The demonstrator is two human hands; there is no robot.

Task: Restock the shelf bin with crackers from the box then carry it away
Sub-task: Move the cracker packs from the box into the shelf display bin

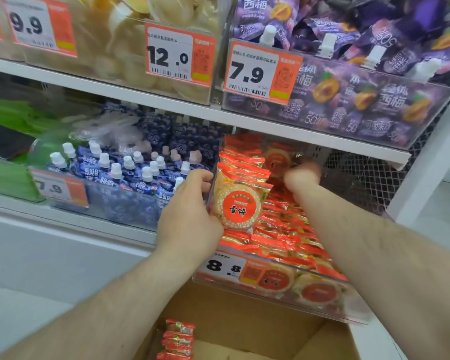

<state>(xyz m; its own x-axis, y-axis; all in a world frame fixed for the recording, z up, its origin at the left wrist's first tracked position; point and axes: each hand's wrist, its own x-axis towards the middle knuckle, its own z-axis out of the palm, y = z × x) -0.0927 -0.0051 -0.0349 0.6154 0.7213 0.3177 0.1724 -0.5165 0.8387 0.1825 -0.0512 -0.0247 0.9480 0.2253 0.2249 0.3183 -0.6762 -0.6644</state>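
Right now I see my left hand point(190, 203) curled around the left side of a standing stack of cracker packets point(238, 201), thumb near the bin's left wall, holding them upright. My right hand point(302, 175) reaches farther into the clear shelf bin point(322, 305), blurred; its fingers look bunched, but I cannot tell whether it grips anything. More red cracker packets lie flat across the bin, which carries an 8.8 price tag point(224, 266) on its near edge. Below, near me, the cardboard box point(244, 320) stands open with a few packets left point(178, 339) at its left side. Left of the bin, blue spouted pouches point(130, 172) fill another bin; purple pouches point(361, 94) sit on the white shelf point(140, 100) above.
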